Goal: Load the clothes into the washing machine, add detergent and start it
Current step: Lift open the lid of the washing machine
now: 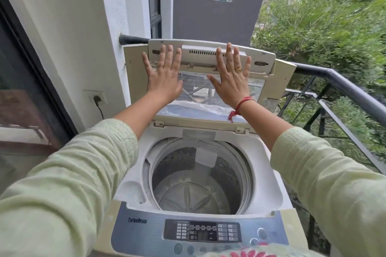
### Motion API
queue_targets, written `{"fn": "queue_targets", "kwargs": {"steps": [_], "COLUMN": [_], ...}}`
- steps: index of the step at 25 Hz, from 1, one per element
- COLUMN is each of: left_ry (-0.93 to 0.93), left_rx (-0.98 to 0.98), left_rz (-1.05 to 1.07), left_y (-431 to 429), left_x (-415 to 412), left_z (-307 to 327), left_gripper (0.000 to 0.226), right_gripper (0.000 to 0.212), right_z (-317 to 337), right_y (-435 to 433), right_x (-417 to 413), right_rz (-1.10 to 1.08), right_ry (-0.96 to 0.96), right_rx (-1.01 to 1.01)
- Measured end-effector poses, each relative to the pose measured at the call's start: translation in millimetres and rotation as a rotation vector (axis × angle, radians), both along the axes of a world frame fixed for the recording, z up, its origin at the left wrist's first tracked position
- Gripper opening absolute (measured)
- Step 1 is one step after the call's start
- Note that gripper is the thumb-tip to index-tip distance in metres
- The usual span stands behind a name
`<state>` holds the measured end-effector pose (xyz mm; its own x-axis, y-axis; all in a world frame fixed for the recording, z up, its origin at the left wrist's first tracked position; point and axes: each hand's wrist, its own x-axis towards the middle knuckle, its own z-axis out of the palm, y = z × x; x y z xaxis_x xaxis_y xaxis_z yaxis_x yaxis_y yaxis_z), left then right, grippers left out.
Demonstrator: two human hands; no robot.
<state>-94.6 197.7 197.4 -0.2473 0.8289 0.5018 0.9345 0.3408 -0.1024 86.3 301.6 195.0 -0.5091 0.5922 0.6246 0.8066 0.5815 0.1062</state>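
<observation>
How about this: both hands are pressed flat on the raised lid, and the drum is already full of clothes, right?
No: the head view shows the drum empty. The left hand and right hand are indeed flat on the raised lid.

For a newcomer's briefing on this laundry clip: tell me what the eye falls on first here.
First come two hands spread flat on the raised, folded lid of the top-loading washing machine at upper centre: the left hand and the right hand, both with straight fingers. Below them gapes the open drum, with no clothes visible inside, and nearest the camera lies the blue-grey control panel.
</observation>
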Motion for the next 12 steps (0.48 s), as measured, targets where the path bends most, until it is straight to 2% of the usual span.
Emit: {"fn": "queue_targets", "kwargs": {"steps": [3, 7, 10, 12], "left_ry": [-0.054, -0.220, -0.323, -0.371], "left_rx": [0.080, 0.201, 0.302, 0.272], "left_rz": [0.011, 0.095, 0.197, 0.315], "left_y": [-35.1, -108.8, -177.6, -231.7], "left_x": [6.0, 13.0, 22.5, 31.6], "left_z": [1.4, -15.2, -52.1, -86.4], "left_gripper": [0.079, 0.071, 0.062, 0.061], "right_gripper": [0.069, 0.057, 0.053, 0.050], "right_z": [7.8, -4.7, -39.2, -71.9], "right_y": [-37.2, -112.0, -177.9, -221.7], "right_x": [5.8, 17.7, 27.2, 25.7], "right_rz": [0.116, 0.336, 0.506, 0.604], "right_ry": [0.159, 0.406, 0.497, 0.502], "right_rx": [-0.021, -0.042, -0.214, -0.370]}}
